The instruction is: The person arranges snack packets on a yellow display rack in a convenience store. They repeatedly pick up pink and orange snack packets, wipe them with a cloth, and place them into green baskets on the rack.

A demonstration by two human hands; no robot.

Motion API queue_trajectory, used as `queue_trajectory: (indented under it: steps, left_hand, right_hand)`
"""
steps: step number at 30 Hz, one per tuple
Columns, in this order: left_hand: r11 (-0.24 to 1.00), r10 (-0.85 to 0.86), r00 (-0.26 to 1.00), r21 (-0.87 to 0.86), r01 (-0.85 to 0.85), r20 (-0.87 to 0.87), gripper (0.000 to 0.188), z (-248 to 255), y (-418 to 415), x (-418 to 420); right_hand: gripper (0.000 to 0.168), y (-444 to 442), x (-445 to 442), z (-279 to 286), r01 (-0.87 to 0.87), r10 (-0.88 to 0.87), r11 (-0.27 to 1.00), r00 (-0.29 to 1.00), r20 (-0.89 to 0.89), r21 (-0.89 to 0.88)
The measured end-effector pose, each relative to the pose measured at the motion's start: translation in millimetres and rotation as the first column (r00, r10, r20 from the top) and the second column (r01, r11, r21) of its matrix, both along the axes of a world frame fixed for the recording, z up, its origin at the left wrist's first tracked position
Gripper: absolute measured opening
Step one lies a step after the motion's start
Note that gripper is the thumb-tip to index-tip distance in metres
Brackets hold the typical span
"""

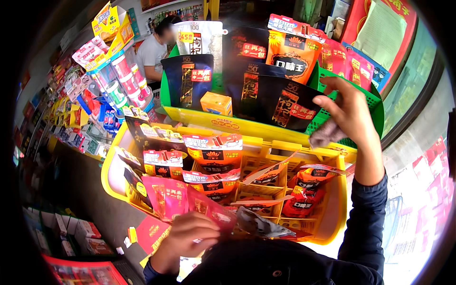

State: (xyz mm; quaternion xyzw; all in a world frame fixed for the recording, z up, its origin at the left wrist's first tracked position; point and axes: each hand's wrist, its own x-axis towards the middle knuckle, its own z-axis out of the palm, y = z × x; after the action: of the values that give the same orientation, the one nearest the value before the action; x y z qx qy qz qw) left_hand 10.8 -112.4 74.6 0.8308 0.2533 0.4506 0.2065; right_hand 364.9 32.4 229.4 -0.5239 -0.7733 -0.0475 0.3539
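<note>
My left hand [194,233], blurred with its fingers bent, is at the near rim of a yellow plastic basket rack. Its fingertips meet the lower end of a tilted red pouch [212,211]; whether they grip it is hidden. A pink pouch [167,197] stands just beyond. My right hand [340,107] is raised at the right end of the upper green bin, thumb and forefinger apart. Below the thumb hangs a greyish-brown cloth [327,132], seemingly held by the other, hidden fingers. Close to the thumb stands a black pouch [286,103] with gold and red print.
The yellow rack [340,213] has divided compartments with orange pouches [213,151] and a silvery-dark pouch [262,222]. The green bin [167,94] behind holds more pouches and a small orange box [216,103]. A person [151,53] is beyond, left, beside a canister display [124,76].
</note>
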Motion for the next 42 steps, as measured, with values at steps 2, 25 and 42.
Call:
queue_trajectory:
  steps: [2, 25, 42]
  left_hand:
    - [0.976, 0.096, 0.977, 0.210, -0.055, -0.192, 0.021, -18.1, -3.6, 31.8]
    - [0.833, 0.514, 0.728, 0.469, -0.295, -0.454, 0.067, -110.7, 68.8, 88.0]
    - [0.880, 0.450, 0.752, 0.383, -0.281, -0.481, 0.062, -112.0, 70.0, 97.0]
  right_hand:
    - [0.046, 27.0, 3.1, -17.6, 0.002, -0.002, 1.000, 0.996, 0.091, -0.002]
    - [0.075, 54.1, -13.9, -26.8, 0.365, -0.401, 0.915, 0.868, 0.293, 0.172]
    - [0.052, 87.9, 1.8, -36.9, 0.422, -0.429, 0.898, 0.773, 0.468, 0.127]
